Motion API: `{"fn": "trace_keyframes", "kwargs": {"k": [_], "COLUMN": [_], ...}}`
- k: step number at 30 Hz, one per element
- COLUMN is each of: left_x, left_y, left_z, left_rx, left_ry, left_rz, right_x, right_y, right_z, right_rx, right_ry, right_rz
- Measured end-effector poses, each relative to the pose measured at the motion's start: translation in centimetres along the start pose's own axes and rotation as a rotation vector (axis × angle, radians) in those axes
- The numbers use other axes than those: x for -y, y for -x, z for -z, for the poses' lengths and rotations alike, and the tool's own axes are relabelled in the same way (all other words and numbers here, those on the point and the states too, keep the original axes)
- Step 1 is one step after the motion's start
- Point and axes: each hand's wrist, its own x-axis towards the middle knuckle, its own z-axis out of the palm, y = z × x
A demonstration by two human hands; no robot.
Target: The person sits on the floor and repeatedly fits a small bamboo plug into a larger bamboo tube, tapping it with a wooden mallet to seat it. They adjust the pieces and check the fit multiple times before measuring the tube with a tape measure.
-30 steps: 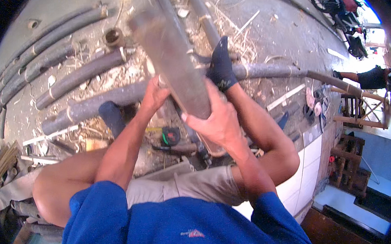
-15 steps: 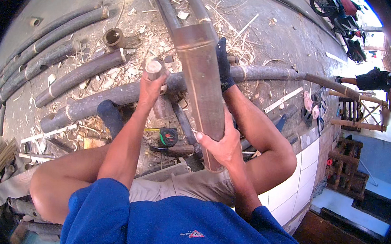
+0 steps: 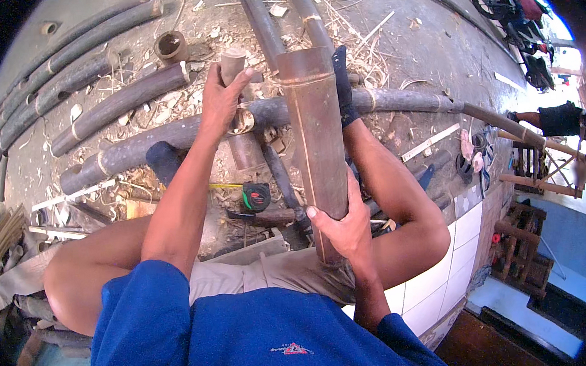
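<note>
Holding a wide, smooth brown bamboo tube (image 3: pixel 314 126) above the lap and between the bent legs, with its pale-ringed far end pointing forward over the floor and its near end over or against the beige shorts (image 3: pixel 228 276); cannot tell which. Wrapped low around the tube with the right grip (image 3: pixel 346 224), with thumb across the upper face and fingers on the right side.

Likely to handle as stiff and, if hollow throughout, fairly light for its width. May slip a little on the smooth skin, and may split along the grain under a hard knock. Best taken hold of around the lower part, or just below the ring for steadying the far end.

Bent at the right elbow, close beside the right thigh, with the wrist near the tube's near end. Stretched further forward on the left, past the knee, with the left grip (image 3: pixel 219 103) closed around a short, pale-ended round wooden stick (image 3: pixel 232 65) and the thumb spread to the right. Apart from the tube on that side.

Set out below and between the arms: a black and green tape measure (image 3: pixel 256 197). Farther forward, across the floor under both hands: a long grey bamboo pole (image 3: pixel 172 139). Beyond that, among pale wood shavings (image 3: pixel 365 67): a short brown bamboo ring (image 3: pixel 172 48) and, at upper left, several dark bamboo poles (image 3: pixel 98 30).
</note>
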Motion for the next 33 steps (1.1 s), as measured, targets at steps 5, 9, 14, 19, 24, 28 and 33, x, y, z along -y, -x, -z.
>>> {"fn": "trace_keyframes", "kwargs": {"k": [5,9,14,19,24,28,33], "left_x": [0.1,1.3,2.0,2.1,2.0,2.1,3.3], "left_y": [1.1,1.2,1.7,1.7,1.5,1.6,1.0], "left_z": [1.6,2.1,1.8,1.8,2.2,2.2,1.9], "left_rx": [-0.062,0.06,0.031,0.008,0.057,0.042,0.02], "left_ry": [0.183,0.225,0.305,0.301,0.316,0.272,0.316], "left_rz": [0.004,0.167,0.163,0.153,0.103,0.101,0.078], "right_x": [1.6,2.7,3.6,4.4,5.6,6.4,6.9], "right_y": [-1.6,-2.7,-3.7,-5.0,-5.8,-5.9,-6.9], "right_z": [-1.0,-1.8,-2.3,-2.4,-1.9,-1.9,-1.7], "right_rx": [0.038,0.058,0.074,0.085,0.081,0.095,0.071], "right_ry": [-0.004,0.081,0.137,0.152,0.186,0.152,0.269], "right_rz": [0.003,0.071,0.12,0.118,0.186,0.117,0.287]}}
